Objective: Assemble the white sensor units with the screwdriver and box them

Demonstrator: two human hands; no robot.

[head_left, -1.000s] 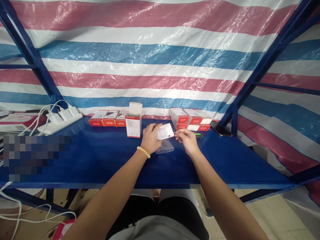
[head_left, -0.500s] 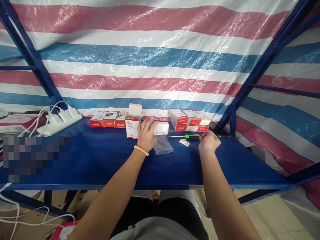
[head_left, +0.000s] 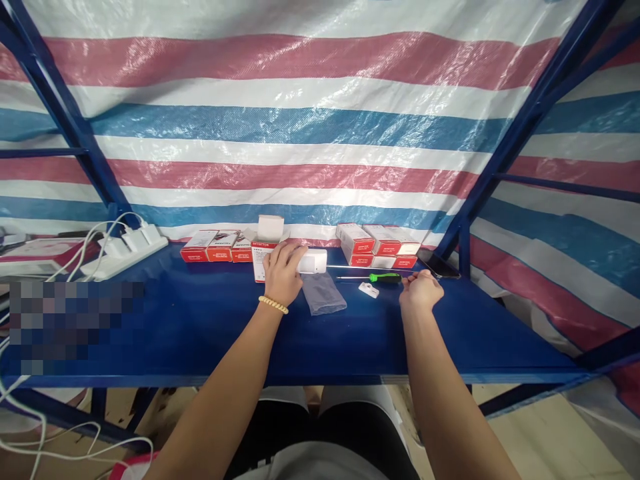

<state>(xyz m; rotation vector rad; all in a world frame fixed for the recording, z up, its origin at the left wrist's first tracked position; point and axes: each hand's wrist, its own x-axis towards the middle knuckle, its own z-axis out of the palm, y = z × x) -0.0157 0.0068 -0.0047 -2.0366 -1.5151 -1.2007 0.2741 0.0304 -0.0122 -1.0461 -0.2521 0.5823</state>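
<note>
– So, from the head view, what's each hand doing?

– The left hand [head_left: 283,273] has its fingers wrapped around a white detector [head_left: 313,261], held just above the blue bench [head_left: 200,327] beside the open upright box [head_left: 263,248]. The right hand [head_left: 420,291] is loosely curled and holds nothing, just beside the green-handled screwdriver [head_left: 370,276].

– What lies between them?

– A clear plastic bag [head_left: 324,294] and a small white bracket [head_left: 369,289], both flat on the bench.

– Any advice?

– I'd judge it best to take the screwdriver by its handle, and keep the detector steady and level in the left grip.
</note>
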